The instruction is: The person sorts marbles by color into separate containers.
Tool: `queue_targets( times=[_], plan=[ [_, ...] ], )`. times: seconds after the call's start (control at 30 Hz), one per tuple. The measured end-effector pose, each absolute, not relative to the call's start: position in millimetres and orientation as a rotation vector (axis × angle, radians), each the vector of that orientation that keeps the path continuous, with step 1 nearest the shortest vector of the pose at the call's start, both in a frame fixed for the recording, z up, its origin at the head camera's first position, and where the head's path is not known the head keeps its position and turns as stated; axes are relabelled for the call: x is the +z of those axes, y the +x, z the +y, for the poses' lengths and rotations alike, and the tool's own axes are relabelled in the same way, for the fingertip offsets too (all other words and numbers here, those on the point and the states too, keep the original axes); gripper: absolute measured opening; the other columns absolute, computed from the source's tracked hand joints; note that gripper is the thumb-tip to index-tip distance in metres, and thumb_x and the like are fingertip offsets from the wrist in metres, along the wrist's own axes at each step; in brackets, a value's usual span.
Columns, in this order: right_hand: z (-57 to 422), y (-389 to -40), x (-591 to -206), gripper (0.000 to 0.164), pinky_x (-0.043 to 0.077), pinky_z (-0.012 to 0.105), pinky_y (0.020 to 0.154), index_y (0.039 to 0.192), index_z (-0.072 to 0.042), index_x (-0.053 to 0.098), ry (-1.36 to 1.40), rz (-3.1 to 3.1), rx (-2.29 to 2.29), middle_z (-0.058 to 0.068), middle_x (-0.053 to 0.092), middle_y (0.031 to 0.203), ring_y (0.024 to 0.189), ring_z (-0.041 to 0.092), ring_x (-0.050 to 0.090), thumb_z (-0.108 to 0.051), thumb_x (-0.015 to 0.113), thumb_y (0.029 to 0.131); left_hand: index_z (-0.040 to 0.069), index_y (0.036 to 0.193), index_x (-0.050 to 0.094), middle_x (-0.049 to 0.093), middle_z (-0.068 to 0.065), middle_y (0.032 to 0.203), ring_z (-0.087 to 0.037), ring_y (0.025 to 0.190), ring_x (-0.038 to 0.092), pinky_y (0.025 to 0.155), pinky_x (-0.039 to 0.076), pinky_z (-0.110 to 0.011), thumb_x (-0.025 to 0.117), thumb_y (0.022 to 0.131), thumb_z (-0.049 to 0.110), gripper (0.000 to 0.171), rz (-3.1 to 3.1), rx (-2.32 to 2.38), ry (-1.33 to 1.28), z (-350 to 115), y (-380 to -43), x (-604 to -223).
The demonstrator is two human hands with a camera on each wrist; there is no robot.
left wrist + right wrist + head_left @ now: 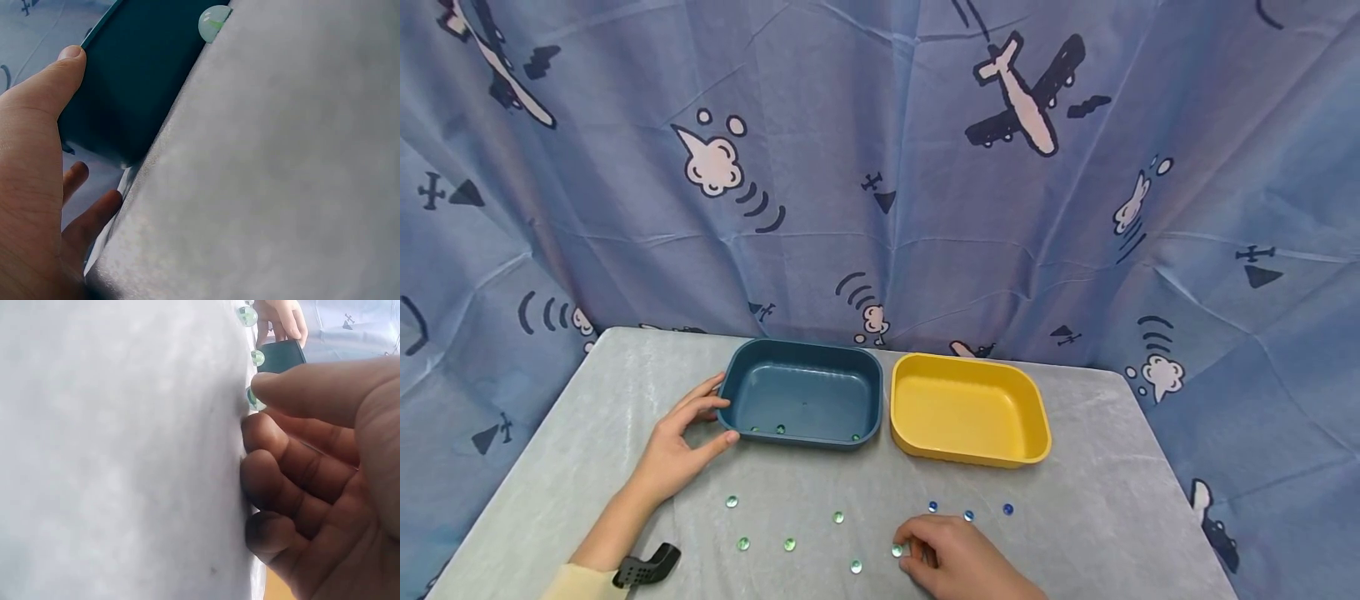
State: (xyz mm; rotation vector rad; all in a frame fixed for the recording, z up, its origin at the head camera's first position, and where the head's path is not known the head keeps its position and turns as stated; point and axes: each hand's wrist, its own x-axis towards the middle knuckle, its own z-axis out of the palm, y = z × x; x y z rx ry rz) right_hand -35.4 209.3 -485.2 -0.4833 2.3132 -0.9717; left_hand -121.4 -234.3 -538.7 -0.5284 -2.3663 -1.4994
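My left hand (pixel 673 454) rests against the left end of the dark blue tray (pixel 805 441), thumb at its near corner and fingers spread along its side. In the left wrist view, the thumb (pixel 72 62) touches the tray wall (pixel 131 75). My right hand (pixel 951 554) is low over the table's near part. Its thumb and index finger pinch a pale green glass bead (pixel 897 550); the bead (pixel 253 399) is partly hidden by the thumb in the right wrist view. The other right fingers (pixel 265 478) are curled near the cloth. Three green beads (pixel 780 429) lie inside the blue tray.
A yellow tray (pixel 970 457) stands just right of the blue one. Several green beads (pixel 790 544) lie scattered between the hands. Three blue beads (pixel 1008 509) lie beyond the right hand. A patterned blue curtain (pixel 880 167) hangs behind the cloth-covered table (pixel 1097 517).
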Motion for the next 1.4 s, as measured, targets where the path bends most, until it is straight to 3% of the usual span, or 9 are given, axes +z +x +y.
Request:
queue_targets(
  times=[0.5, 0.8, 1.07, 1.4],
  plan=[
    [203, -38, -485, 0.009, 0.055, 0.022, 0.071, 0.108, -0.026, 0.078, -0.552, 2.346, -0.935, -0.02, 0.065, 0.09, 0.076, 0.002, 0.058, -0.02, 0.078, 0.103, 0.003, 0.131, 0.072, 0.048, -0.009, 0.168, -0.004, 0.143, 0.053, 0.102, 0.053, -0.017, 0.091, 0.087, -0.003, 0.048, -2.364, -1.499, -0.535, -232, -120, -537],
    [204, -38, -486, 0.005, 0.051, 0.021, 0.066, 0.106, -0.027, 0.077, -0.569, 2.358, -0.931, -0.019, 0.061, 0.085, 0.073, 0.002, 0.055, -0.023, 0.078, 0.103, 0.003, 0.131, 0.072, 0.048, -0.011, 0.168, -0.005, 0.144, 0.053, 0.102, 0.053, -0.017, 0.091, 0.086, -0.004, 0.049, -2.36, -1.491, -0.544, -233, -120, -536],
    [206, -40, -484, 0.004, 0.054, 0.023, 0.069, 0.106, -0.029, 0.077, -0.547, 2.363, -0.962, -0.019, 0.065, 0.088, 0.076, 0.003, 0.058, -0.025, 0.077, 0.104, 0.004, 0.132, 0.072, 0.048, -0.009, 0.168, -0.01, 0.143, 0.055, 0.102, 0.051, -0.015, 0.091, 0.087, -0.003, 0.049, -2.368, -1.464, -0.541, -234, -120, -541],
    [203, -46, -476, 0.004, 0.053, 0.021, 0.067, 0.106, -0.023, 0.076, -0.75, 2.51, -0.971, -0.021, 0.061, 0.085, 0.074, -0.001, 0.056, -0.026, 0.076, 0.106, 0.005, 0.131, 0.073, 0.048, -0.009, 0.168, -0.01, 0.142, 0.055, 0.101, 0.051, -0.014, 0.091, 0.087, -0.004, 0.049, -2.358, -1.465, -0.543, -233, -121, -541]
  ],
)
